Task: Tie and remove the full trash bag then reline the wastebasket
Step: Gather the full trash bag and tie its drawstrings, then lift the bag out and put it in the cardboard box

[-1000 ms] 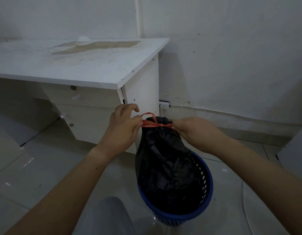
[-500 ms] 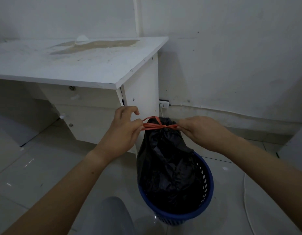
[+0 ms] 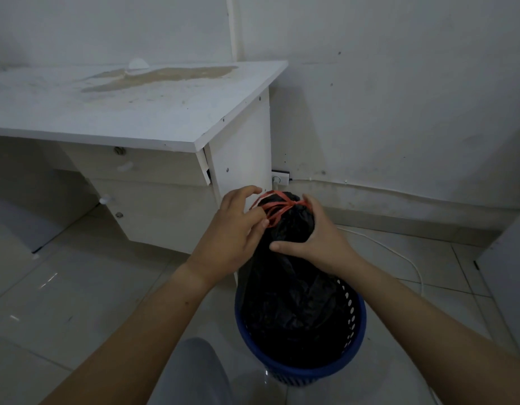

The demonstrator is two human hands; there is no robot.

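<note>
- Black plastic trash bag point(image 3: 288, 287) stands in the blue wastebasket point(image 3: 360, 323) on the floor point(image 3: 77, 287), just right of the white desk point(image 3: 238, 159). Its neck rises well above the rim, long axis near vertical.
- Orange drawstring point(image 3: 282, 207) is cinched round the top of the neck. A knot looks at least started, and loose loops hang on the left side.
- Left hand point(image 3: 232, 235): fingers pinch those loops, left of the neck.
- Right hand point(image 3: 323, 244): thumb and fingers curl round the neck just below the tie, from the right.
- We judge the tying nearly finished; lift-out and relining are not yet done.
- Next move turns on that vertical axis: pull straight up along the neck. The right hand sits on the neck, so we'd lift with it while the left steadies the basket.
- Risk: the basket rides up with the bag.
</note>
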